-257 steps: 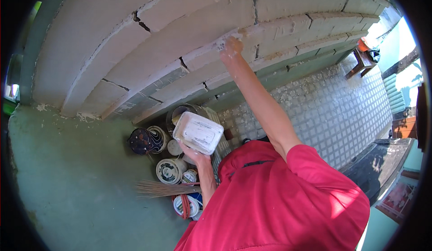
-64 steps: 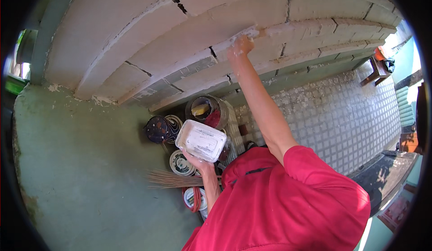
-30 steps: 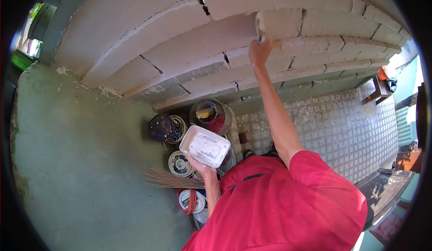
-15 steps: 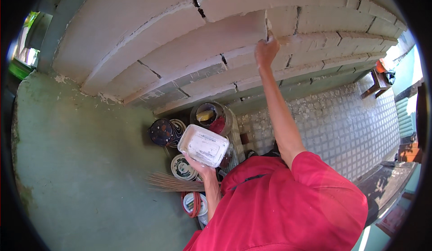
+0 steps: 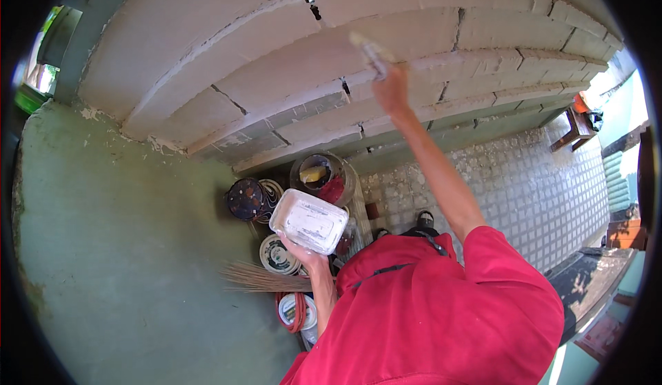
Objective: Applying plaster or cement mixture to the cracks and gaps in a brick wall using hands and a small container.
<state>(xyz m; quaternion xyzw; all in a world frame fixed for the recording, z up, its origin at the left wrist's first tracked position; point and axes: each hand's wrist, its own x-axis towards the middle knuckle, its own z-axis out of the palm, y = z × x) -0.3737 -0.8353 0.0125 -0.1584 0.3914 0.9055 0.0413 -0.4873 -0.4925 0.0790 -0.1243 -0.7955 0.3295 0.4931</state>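
Observation:
My right hand [image 5: 392, 94], its arm stretched up and forward, is closed round the handle of a paintbrush [image 5: 374, 57]. The brush is smeared by motion; its pale bristles point up and left in front of the wall [image 5: 276, 61], and whether they touch it I cannot tell. The wall has ledges in rows with dark vertical gaps, mostly coated off-white. Lower down, my left hand [image 5: 305, 252] grips a white rectangular plastic tub [image 5: 314, 241] by its lower side. White paint streaks the tub's inside.
Below the tub stand a bucket [image 5: 350, 178] with a yellow thing and red cloth inside, a dark paint-stained pot [image 5: 245, 200] and lidded tins [image 5: 277, 259]. A stick broom [image 5: 258, 277] lies beside them. Green wall [image 5: 138, 247] is at left; tiled floor [image 5: 496, 185] and a wooden stool [image 5: 576, 130] are right.
My right hand has moved left and slightly down, and the brush has swung from near upright to leaning left. The tub in my left hand has barely shifted.

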